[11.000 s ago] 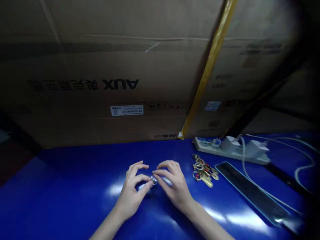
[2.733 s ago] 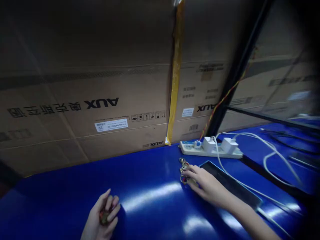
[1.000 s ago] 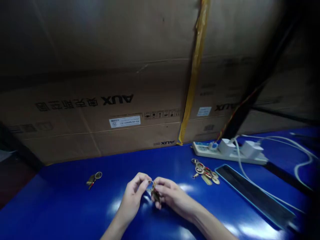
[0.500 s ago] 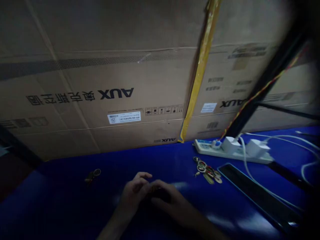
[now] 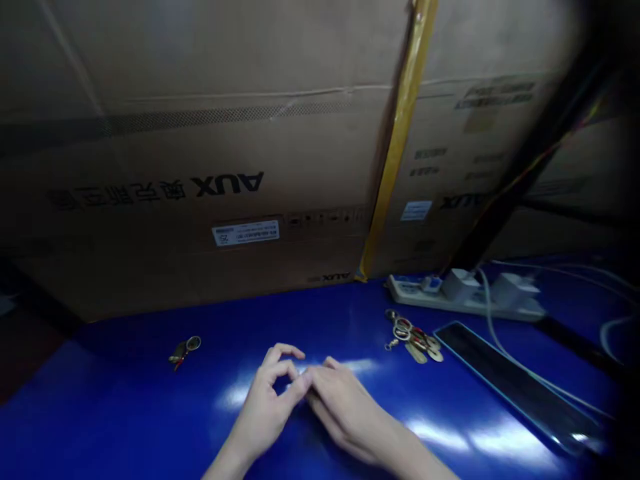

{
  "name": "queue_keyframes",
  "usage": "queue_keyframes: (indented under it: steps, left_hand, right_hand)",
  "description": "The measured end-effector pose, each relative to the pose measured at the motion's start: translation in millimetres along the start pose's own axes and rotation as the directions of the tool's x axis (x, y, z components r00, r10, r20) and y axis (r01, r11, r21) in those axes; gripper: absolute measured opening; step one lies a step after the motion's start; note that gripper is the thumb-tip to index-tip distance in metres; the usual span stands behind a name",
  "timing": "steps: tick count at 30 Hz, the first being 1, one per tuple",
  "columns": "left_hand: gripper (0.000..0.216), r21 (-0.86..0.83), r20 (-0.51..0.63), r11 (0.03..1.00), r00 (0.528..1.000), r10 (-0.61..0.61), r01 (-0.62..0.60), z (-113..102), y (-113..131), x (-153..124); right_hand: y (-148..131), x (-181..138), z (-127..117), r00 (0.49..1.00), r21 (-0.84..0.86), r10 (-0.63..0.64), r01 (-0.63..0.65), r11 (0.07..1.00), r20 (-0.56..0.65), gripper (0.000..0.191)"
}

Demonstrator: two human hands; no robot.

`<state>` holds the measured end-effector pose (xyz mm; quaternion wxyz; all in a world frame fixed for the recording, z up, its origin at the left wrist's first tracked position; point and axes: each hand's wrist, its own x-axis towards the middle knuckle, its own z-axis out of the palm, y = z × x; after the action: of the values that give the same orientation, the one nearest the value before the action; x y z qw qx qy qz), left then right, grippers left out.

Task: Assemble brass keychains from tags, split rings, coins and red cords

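Bringing your two hands together over the table, you have them meeting in the middle. Your left hand is half curled, and your right hand comes in low from the other side. Their fingertips touch or nearly touch, so your fingers are almost shut. A moment ago a small ring showed between your hands. Now no ring shows. It may be hidden in your fingers, but I cannot tell, so I cannot say if you have hold of anything.

At 10 o'clock from your hands, well apart from them, a lone key ring lies on the blue table. At 2 o'clock is a pile of key rings with gold tags. Past that pile sits a power strip with two white plugs in it. At 3 o'clock lies a flat black bar with a blue edge, and a white cable runs beside it. At 12 o'clock, a big AUX box stands behind the table, with yellow tape running down it.
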<state>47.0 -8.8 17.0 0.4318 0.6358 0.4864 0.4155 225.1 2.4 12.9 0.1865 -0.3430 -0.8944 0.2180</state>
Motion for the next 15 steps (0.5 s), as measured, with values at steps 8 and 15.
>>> queue_keyframes:
  steps: [8, 15]
  left_hand:
    - [0.04, -0.32, 0.086, 0.947, 0.996, 0.014, 0.014, 0, -14, 2]
    - [0.039, -0.116, 0.116, 0.993, 0.993, 0.002, 0.011, -1, -10, 4]
  right_hand:
    - [-5, -3, 1, 0.995, 0.223, 0.038, -0.017, 0.975, -0.091, 0.018]
    - [5, -1, 1, 1.0, -0.135, -0.02, 0.02, 0.991, -0.003, 0.019]
